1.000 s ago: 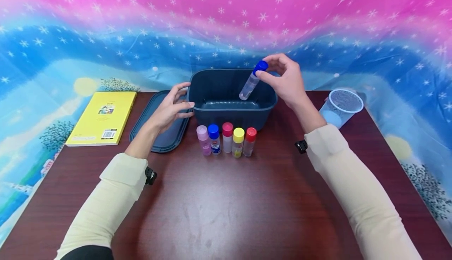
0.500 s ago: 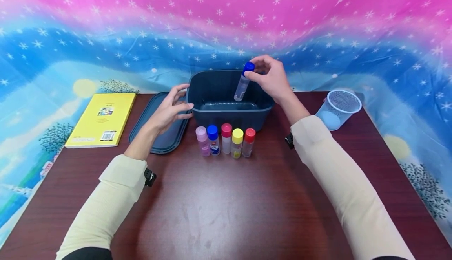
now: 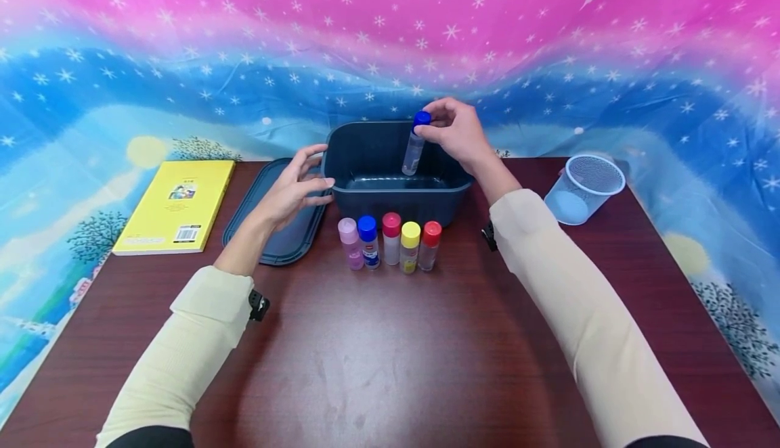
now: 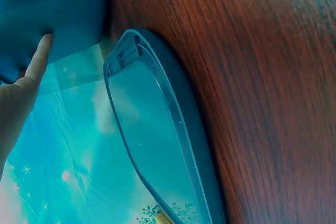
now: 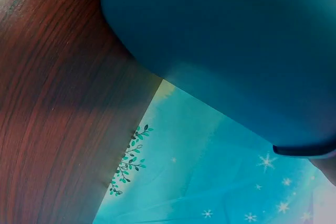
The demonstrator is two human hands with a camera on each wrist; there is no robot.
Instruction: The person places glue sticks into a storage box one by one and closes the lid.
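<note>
My right hand (image 3: 460, 133) pinches the blue cap of a slim clear bottle (image 3: 413, 155) between thumb and fingers. The bottle hangs nearly upright, its lower end inside the dark blue plastic bin (image 3: 396, 206). At the bin's left end, my left hand (image 3: 292, 191) touches the wall and rim with spread fingers; one straight finger lies against the bin in the left wrist view. In front of the bin stand several similar bottles in a row: pink (image 3: 351, 245), blue-capped (image 3: 369, 243), dark-pink-capped (image 3: 392, 239), yellow-capped (image 3: 409, 248) and red-capped (image 3: 429, 246). The right wrist view hides the held bottle behind the bin.
A dark blue lid (image 3: 292, 245) lies left of the bin, partly under my left hand, and shows its raised rim in the left wrist view. Farther left is a yellow book (image 3: 164, 211). A light-blue mesh cup (image 3: 585, 187) stands at the right table edge.
My right hand has moved left with the blue-capped bottle, and the bottle has turned more upright over the bin. My left hand and the row of bottles stay where they were.
</note>
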